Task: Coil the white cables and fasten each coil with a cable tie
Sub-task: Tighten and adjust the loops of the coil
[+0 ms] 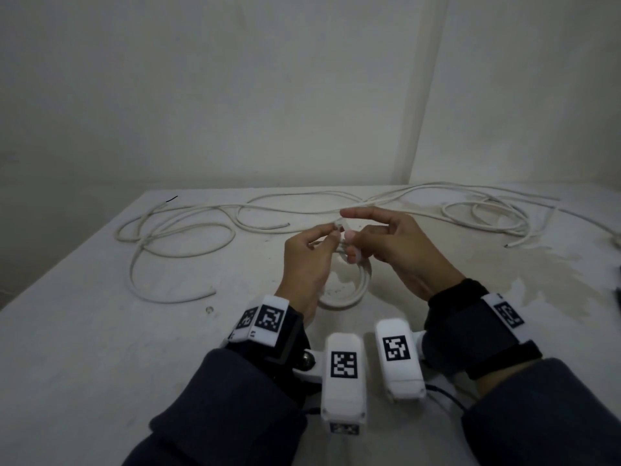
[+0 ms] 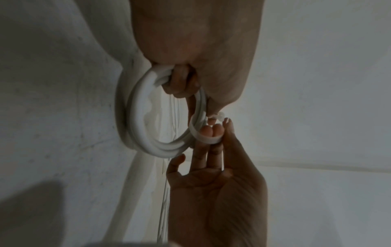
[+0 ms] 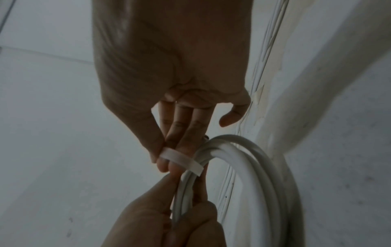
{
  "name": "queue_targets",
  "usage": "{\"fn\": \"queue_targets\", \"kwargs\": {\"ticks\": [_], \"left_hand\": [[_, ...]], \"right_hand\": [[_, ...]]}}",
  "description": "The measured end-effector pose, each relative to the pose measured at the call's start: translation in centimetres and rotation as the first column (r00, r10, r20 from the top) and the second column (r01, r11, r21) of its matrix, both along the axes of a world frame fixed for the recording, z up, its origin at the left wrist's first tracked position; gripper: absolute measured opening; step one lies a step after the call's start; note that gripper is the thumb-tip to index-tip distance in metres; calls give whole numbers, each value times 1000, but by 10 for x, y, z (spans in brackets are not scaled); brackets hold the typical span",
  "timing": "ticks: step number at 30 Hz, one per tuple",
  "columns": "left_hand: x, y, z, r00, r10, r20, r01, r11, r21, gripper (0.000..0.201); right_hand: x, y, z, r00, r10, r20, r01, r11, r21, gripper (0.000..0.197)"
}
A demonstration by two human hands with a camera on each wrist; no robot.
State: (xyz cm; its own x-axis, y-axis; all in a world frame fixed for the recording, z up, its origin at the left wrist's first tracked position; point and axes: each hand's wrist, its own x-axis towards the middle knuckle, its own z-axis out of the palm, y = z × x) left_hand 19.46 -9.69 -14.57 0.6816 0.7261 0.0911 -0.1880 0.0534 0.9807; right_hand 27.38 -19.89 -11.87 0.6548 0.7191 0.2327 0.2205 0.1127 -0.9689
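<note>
Above the table we are pinching the coil with our left hand while our right hand is pinching the cable tie; slackening risks springing loops.

From the head we look down across the desk; both wrist cameras sit close, facing along the fingers, sharing the coil.

Bare indoor room, prob. a makeshift workspace: plain white walls, scuffed white table.
</note>
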Motion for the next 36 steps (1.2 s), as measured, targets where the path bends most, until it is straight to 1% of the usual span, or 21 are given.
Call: {"fn": "queue_targets", "kwargs": {"ticks": [2,7,12,17,20,24,29,34,36], "left_hand": [[1,1,-1,1000,-4,5,4,1000,7,20],[0,-1,0,1000,-10,29,9,999,37,23],[-1,-1,1,1000,-4,23,2,997,83,25],[-1,-2,0,998,-40,47,33,989,143,25],[0,-2,0,996,-67,55,58,987,147,24],[0,-3,2,993,-95,69,82,983,167,21],[-1,-4,2,990,-123,74,103,969,224,22],[0,-3,0,993,-110,52,93,964,247,24],[0,-2,-1,994,-96,55,81,969,232,23]], "right_hand": [[1,0,-1,1000,18,13,-17,1000,-18,30],[1,-3,0,998,49,33,-48,998,-42,32],[2,-3,0,997,52,48,-49,996,-70,29],[0,-4,1,998,52,40,-50,998,-45,22],[1,-4,0,999,34,36,-33,999,-23,16],[2,-3,-1,999,18,47,-18,1000,7,14],[3,-3,-1,999,-31,17,30,998,57,13],[3,-3,-2,1000,-27,-10,28,997,71,7],[4,-5,-1,999,10,-41,-8,999,54,10]]}}
